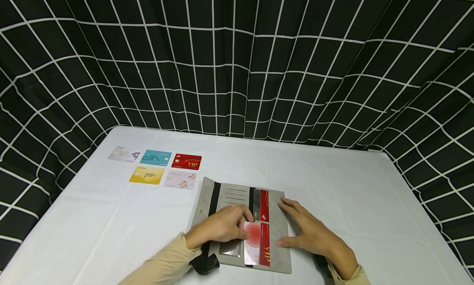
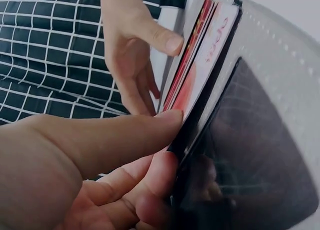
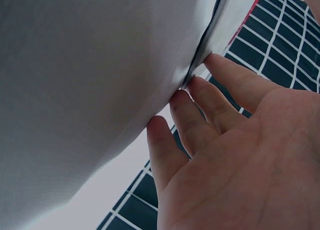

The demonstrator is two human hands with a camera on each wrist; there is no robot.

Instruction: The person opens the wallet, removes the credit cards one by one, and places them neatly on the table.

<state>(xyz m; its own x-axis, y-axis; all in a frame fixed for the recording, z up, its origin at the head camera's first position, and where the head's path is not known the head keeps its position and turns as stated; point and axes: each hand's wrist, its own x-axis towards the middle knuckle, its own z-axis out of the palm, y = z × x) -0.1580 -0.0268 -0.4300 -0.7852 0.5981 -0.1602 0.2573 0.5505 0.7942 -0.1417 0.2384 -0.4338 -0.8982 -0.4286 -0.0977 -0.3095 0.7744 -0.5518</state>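
Observation:
A grey wallet [image 1: 278, 256] lies unfolded on the white table. My left hand [image 1: 226, 225] pinches a white card with a pink circle [image 1: 252, 250] by its left edge, thumb and fingertips right at the pocket edge in the left wrist view. This card overlaps a red VIP card [image 1: 265, 244] in the lower pockets. Above them, another red card [image 1: 264, 202] and a dark card [image 1: 256, 200] sit in the upper pockets. With fingers spread and fairly straight, my right hand [image 1: 311, 231] rests along the wallet's right edge; its fingertips touch that edge in the right wrist view.
Left of the wallet lie several loose cards: silver [image 1: 124, 154], teal [image 1: 155, 158], red [image 1: 187, 161], gold [image 1: 147, 175] and pale pink [image 1: 180, 180]. A black curtain with white grid lines [image 1: 237, 71] surrounds the table's back and sides.

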